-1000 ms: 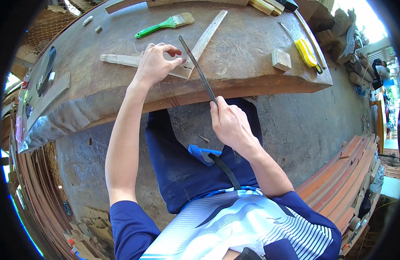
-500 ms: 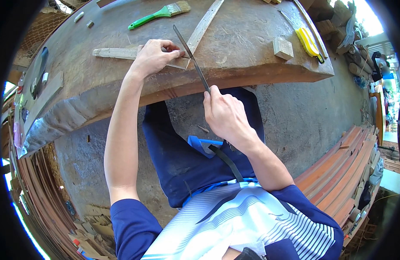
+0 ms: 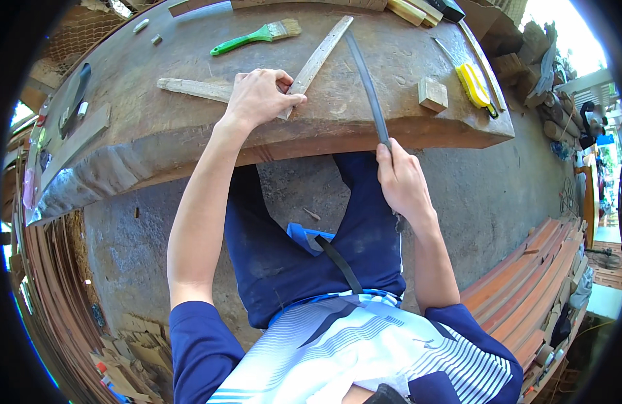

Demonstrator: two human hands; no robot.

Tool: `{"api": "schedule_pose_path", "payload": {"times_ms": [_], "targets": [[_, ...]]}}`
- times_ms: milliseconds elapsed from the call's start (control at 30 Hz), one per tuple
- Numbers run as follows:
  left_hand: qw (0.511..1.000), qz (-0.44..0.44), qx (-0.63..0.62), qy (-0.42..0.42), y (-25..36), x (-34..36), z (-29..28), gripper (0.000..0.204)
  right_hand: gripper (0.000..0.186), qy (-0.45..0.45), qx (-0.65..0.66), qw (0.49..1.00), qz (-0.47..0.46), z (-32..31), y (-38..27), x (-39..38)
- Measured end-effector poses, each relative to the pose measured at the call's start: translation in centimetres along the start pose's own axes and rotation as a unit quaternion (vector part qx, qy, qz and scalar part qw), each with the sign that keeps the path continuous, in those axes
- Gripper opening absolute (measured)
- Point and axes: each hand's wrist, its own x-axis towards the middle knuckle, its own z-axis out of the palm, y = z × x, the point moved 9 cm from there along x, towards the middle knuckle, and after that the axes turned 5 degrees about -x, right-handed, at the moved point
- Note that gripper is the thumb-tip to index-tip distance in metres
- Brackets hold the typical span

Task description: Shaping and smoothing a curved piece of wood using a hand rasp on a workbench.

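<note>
Two narrow, weathered wooden strips (image 3: 321,55) meet in a V near the front edge of the workbench (image 3: 365,91). My left hand (image 3: 260,97) is closed over their joint, thumb and fingers gripping the wood and hiding most of the corner. The other strip (image 3: 193,88) runs out to the left from under this hand. In my right hand (image 3: 404,176) is a long, flat, dark grey file (image 3: 368,84), held by its near end. Its blade points away over the bench, to the right of the V and apart from it along most of its length.
A green-handled paintbrush (image 3: 257,38) lies beyond the strips. To the right are a small wooden block (image 3: 433,94) and a yellow-handled brush (image 3: 474,84). Wood pieces (image 3: 418,9) line the far edge. Long planks (image 3: 519,276) are stacked on the floor at the right.
My right hand and the file have swung right, away from the joint, and the blade's flat face now shows. My left hand has shifted slightly right, its thumb now against the right strip.
</note>
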Motion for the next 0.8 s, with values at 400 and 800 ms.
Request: {"api": "schedule_pose_path", "payload": {"times_ms": [400,800], "targets": [[0.998,0.03,0.024,-0.042,-2.7,-4.6,-3.8,0.036,0.035,-0.008,0.012,0.973,-0.23,-3.2,-3.0,8.8],[0.989,0.112,-0.016,0.099,-2.3,-7.0,-3.4,0.035,0.042,-0.193,-0.082,0.909,-0.36,5.2,-8.3,20.2]]}}
